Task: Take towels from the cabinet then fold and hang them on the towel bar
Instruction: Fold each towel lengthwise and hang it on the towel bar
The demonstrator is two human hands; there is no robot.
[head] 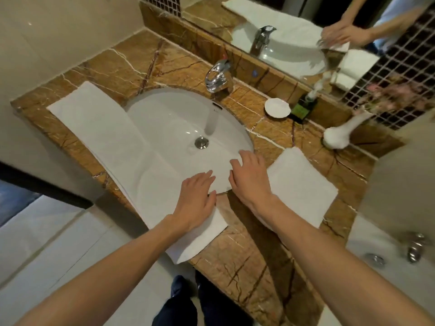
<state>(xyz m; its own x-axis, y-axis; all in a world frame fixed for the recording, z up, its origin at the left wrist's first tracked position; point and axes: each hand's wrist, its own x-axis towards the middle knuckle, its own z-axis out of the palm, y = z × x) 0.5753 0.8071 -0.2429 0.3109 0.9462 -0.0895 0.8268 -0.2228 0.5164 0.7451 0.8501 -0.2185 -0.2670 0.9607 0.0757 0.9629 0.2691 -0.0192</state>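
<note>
I am pressing my left hand (199,203) and right hand (251,182), fingers straight and slightly apart, on the long towel (94,128) spread over worktop (247,267) and sink (179,118), its folding seemingly unfinished, the folded towel (303,184) alongside awaiting hanging.

Countertop (254,267): the front right corner is bare and open to approach from the front edge. The back left corner is bare up to the wall. A long towel (94,123) covers the left side and the front rim of the sink (179,118), where the left hand (197,196) and right hand (249,177) lie. A folded towel (303,184) takes the right side. Along the back edge, a faucet (217,76), small dish (277,107), dark container (303,109) and white vase (339,135) stand close together and obstruct passage.
</note>
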